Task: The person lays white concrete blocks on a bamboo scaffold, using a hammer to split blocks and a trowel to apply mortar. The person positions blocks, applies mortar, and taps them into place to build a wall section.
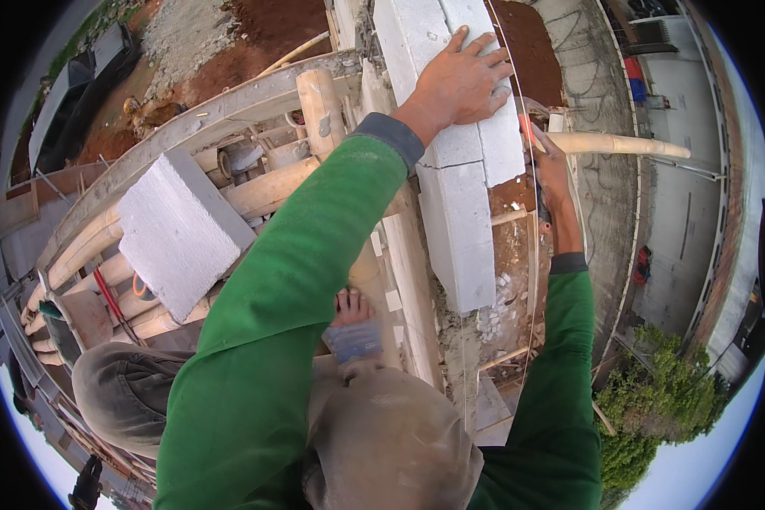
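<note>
Leafy tree [667, 387], reddish soil [276, 30], grey gravel [183, 47]

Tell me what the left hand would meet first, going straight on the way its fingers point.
Probably the thin string running along the edge of the white blocks under the left hand; its height is unclear, so the fingers might pass over it.

1. Lit brightly by diffuse daylight from above; shaded softly.
2. Brightest on smooth white rectangular masonry blocks [455, 221] and pale blue-white sky [695, 444].
3. Darker along right green fabric sleeve [565, 365].
4. Sharp centrally; softer outward.
5. Bowed strongly toward black, blue-fringed rim, notably along long grey concrete strip [599, 170].
</note>
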`<state>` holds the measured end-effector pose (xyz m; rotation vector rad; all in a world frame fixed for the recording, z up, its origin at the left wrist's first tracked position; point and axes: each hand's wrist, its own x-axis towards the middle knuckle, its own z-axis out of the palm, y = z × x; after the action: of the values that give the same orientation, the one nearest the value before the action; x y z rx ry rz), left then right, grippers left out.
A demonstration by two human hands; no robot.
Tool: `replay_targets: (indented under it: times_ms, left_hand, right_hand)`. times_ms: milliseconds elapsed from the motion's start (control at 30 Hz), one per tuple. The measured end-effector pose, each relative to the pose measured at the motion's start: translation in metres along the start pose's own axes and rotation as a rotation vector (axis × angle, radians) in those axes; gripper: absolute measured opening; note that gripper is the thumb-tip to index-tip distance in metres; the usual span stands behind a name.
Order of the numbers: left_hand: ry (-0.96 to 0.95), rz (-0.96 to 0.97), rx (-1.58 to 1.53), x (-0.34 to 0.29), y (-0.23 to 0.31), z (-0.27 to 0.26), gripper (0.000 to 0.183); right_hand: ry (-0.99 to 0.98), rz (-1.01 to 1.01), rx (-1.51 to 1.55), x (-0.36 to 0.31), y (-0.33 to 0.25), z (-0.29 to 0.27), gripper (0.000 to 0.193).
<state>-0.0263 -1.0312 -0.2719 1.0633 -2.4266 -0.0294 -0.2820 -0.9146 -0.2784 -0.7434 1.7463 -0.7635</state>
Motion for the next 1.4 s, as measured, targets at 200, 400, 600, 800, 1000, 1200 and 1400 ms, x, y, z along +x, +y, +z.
replay_targets:
  times_ms: [200, 400, 600, 800, 1000, 1200, 1400]
  left_hand:
    - [0.041, 0.009, -0.012, 0.000, 0.000, 0.000, 0.046]
    - [0.005, 0.027, -0.026, 0.002, 0.001, -0.008, 0.045]
    - [-0.017, 0.037, -0.018, 0.004, -0.001, -0.007, 0.046]
    - [-0.063, 0.026, -0.030, 0.003, -0.002, -0.006, 0.045]
    - [-0.057, 0.063, -0.015, 0.004, -0.003, -0.008, 0.045]
    - [-0.094, 0.056, 0.058, 0.004, -0.004, -0.006, 0.047]
    - [-0.120, 0.058, 0.073, 0.008, -0.002, -0.007, 0.047]
  right_hand:
    - [-0.067, 0.067, -0.064, -0.017, 0.015, 0.005, 0.049]
    - [0.042, -0.004, 0.055, -0.015, 0.011, 0.015, 0.040]
    - [0.159, -0.103, 0.253, -0.038, -0.005, 0.018, 0.023]
    - [0.243, -0.245, 0.274, -0.083, -0.033, 0.027, 0.031]
    - [0.442, -0.545, 0.106, -0.090, -0.027, 0.033, 0.045]
    - [0.300, -0.247, 0.115, -0.017, -0.016, -0.003, 0.049]
    - [0.140, -0.101, 0.118, 0.043, 0.004, 0.016, 0.057]
